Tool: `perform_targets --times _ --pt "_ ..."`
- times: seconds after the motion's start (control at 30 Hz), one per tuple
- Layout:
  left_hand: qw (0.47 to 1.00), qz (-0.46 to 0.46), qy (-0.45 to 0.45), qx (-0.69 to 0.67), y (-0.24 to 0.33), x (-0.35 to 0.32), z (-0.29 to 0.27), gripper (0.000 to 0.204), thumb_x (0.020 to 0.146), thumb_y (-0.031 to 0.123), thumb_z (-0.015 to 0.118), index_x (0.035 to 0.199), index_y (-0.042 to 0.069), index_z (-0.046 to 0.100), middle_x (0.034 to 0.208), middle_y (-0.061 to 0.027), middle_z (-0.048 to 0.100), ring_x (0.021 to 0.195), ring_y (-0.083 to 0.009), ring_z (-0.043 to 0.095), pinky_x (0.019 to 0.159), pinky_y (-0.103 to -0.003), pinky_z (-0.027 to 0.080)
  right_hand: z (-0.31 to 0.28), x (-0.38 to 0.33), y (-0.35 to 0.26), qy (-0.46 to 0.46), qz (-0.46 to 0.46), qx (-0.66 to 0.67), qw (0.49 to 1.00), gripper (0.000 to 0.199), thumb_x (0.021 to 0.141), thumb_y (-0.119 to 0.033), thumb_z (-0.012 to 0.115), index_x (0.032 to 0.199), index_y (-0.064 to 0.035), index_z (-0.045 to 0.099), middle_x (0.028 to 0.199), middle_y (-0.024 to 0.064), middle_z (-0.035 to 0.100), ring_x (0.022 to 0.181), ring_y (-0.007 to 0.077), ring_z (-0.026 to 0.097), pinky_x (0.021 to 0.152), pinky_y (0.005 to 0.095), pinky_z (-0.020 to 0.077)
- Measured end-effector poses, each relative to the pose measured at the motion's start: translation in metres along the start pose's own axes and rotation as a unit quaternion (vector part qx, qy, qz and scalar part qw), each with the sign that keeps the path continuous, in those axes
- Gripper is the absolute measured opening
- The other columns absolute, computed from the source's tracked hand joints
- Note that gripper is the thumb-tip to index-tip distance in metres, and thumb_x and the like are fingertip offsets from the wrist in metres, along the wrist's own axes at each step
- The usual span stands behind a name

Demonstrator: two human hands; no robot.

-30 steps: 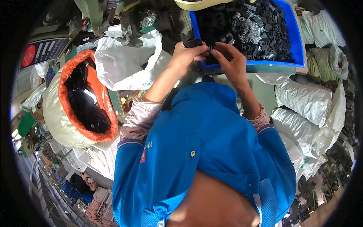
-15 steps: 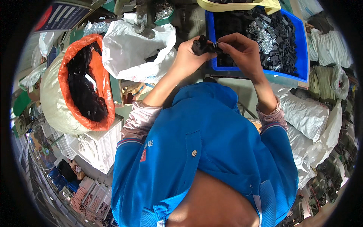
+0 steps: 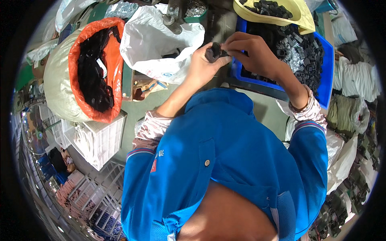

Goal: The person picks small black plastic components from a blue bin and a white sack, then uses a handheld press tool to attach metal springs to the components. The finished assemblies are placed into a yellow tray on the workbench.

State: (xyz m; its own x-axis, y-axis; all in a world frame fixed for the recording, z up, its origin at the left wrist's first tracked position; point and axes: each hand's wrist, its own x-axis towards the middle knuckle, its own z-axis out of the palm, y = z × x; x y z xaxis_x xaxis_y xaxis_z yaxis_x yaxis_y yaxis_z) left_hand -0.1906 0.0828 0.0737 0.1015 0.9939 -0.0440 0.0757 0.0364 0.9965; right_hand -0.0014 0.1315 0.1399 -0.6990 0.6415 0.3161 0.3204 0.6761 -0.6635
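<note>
My left hand [image 3: 201, 68] is wrapped round a dark, rounded black plastic part [image 3: 212, 53], held above the near left corner of a blue bin. From the right, my right hand [image 3: 255, 54] meets it with its fingers pinched together at the part's right edge. What sits between those fingertips is too small to make out. Under and beside the right hand lies the blue bin [image 3: 327, 66], holding many small black plastic pieces [image 3: 309, 52] and a heap of shiny clear or metal pieces [image 3: 290, 56].
A yellow tray [image 3: 305, 20] of black pieces rests across the bin's far side. To the left stand an open white sack [image 3: 140, 48] under a metal fixture [image 3: 173, 16], and a sack with an orange liner [image 3: 75, 72] full of black parts. White crates [image 3: 104, 140] stand below it.
My right hand has turned so its back faces up, and its fingers have moved in close on the black part. The surroundings have shifted in view, showing more of the yellow tray.
</note>
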Motion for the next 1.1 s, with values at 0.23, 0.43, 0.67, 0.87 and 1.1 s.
perform_targets --times 0.23,0.43,0.67,0.87,1.1 --pt "0.986 0.015 0.130 -0.105 0.010 -0.004 0.000 0.033 0.083 0.005 0.074 0.114 0.002 0.063 0.081 0.0022 0.058 0.075 -0.0064 0.057 0.068 -0.021 0.050 0.051 -0.017 -0.016 0.174 0.166 0.093 0.966 0.051 0.082 -0.010 0.074 0.127 -0.0002 0.054 0.113 0.0130 0.065 0.101 0.0185 0.062 0.084 0.0302 0.0506" --pt "0.970 -0.041 0.114 -0.209 0.019 -0.003 -0.009 0.027 0.085 0.009 0.073 0.109 -0.002 0.064 0.086 -0.0030 0.064 0.077 -0.0105 0.064 0.066 -0.027 0.059 0.080 -0.024 -0.002 0.272 0.238 0.300 0.883 0.025 0.091 -0.010 0.065 0.111 0.0047 0.062 0.088 0.0108 0.069 0.076 0.0141 0.067 0.068 0.0263 0.0535" --pt "0.988 0.116 0.084 0.054 0.015 0.001 -0.028 0.016 0.087 0.010 0.072 0.100 0.001 0.069 0.085 -0.0018 0.069 0.073 -0.0057 0.060 0.065 -0.020 0.049 0.051 -0.023 0.011 0.157 0.288 0.446 0.833 0.028 0.096 -0.010 0.058 0.119 0.0068 0.060 0.101 0.0152 0.067 0.088 0.0187 0.068 0.080 0.0286 0.0563" --pt "0.994 0.054 0.075 0.065 0.016 -0.005 -0.031 0.014 0.087 0.008 0.071 0.096 -0.002 0.068 0.080 -0.0057 0.071 0.074 -0.0086 0.065 0.068 -0.022 0.052 0.058 -0.026 0.013 0.188 0.259 0.484 0.814 0.028 0.091 -0.006 0.065 0.116 0.0065 0.061 0.101 0.0147 0.068 0.089 0.0197 0.069 0.081 0.0305 0.0567" --pt "0.987 -0.001 0.075 -0.144 0.001 -0.002 -0.026 0.021 0.087 0.011 0.072 0.098 -0.006 0.065 0.086 -0.0101 0.070 0.076 -0.0154 0.068 0.064 -0.025 0.054 0.065 -0.026 0.018 0.201 0.209 0.417 0.861 0.027 0.091 -0.005 0.064 0.116 0.0057 0.062 0.101 0.0125 0.068 0.089 0.0185 0.068 0.081 0.0279 0.0553"
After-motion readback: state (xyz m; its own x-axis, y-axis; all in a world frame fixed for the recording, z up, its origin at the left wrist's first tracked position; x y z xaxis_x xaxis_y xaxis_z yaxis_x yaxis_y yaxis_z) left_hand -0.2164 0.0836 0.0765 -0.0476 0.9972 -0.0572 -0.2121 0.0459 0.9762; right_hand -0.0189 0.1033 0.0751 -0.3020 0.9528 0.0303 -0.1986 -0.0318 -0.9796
